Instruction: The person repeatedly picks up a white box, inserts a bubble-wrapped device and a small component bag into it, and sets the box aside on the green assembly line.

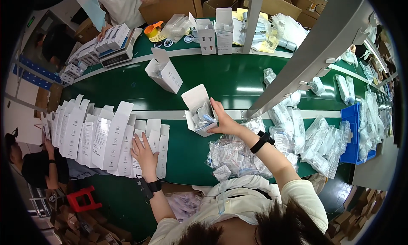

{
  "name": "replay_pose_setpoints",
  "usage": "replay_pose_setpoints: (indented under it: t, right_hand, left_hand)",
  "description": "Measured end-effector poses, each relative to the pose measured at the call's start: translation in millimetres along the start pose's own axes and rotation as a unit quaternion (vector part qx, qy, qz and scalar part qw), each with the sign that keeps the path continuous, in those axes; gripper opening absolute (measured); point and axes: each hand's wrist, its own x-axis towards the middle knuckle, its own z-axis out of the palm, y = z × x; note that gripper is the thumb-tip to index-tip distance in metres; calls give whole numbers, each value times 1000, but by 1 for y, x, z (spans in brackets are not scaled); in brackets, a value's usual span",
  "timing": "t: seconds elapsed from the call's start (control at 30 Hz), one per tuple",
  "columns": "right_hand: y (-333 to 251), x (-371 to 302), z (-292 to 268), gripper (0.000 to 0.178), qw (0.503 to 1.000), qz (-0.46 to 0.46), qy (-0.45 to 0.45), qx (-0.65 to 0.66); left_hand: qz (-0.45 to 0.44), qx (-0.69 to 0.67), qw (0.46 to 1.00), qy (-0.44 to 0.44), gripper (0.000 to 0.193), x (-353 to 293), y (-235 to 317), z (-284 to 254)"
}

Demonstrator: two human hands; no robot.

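My right hand (pixel 227 124) grips the right side of an open white carton (pixel 194 97), fingers along its wall, over the near edge of the green conveyor. Clear bags with small parts, some of it blue, show inside that carton. My left hand (pixel 145 158) rests with spread fingers on the right end of a packed row of upright white cartons (pixel 102 136), their flaps up. Just below my right forearm lies a pile of small clear bags (pixel 236 155). Another open carton (pixel 165 77), with clear plastic inside, stands farther off on the conveyor belt (pixel 204 73).
A grey metal post (pixel 306 53) slants across the right side. Beyond it lie bubble-wrapped parts (pixel 325 143) and a blue bin (pixel 350 134). Two cartons and orange tape (pixel 152 30) stand on the far ledge. Other people work at left and far left; a red stool (pixel 84 199) is below.
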Motion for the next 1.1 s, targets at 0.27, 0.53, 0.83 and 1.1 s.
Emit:
replay_pose_setpoints:
  t: [0.27, 0.53, 0.83, 1.1]
  right_hand:
    - [-45, -14, -8, 43, 904, -244, 28, -351]
    - [-66, 0, -13, 23, 931, -139, -6, -337]
    - [-69, 8, -1, 25, 941, -118, 17, -316]
    - [-10, -14, 13, 107, 993, 50, 77, 69]
  left_hand:
    - [-12, -14, 1000, 24, 88, 0, 1, 7]
    - [-8, 9, 1000, 5, 78, 7, 12, -4]
    - [-6, -14, 1000, 19, 75, -1, -3, 3]
    - [-40, -291, 940, 173, 67, -5, 45, -45]
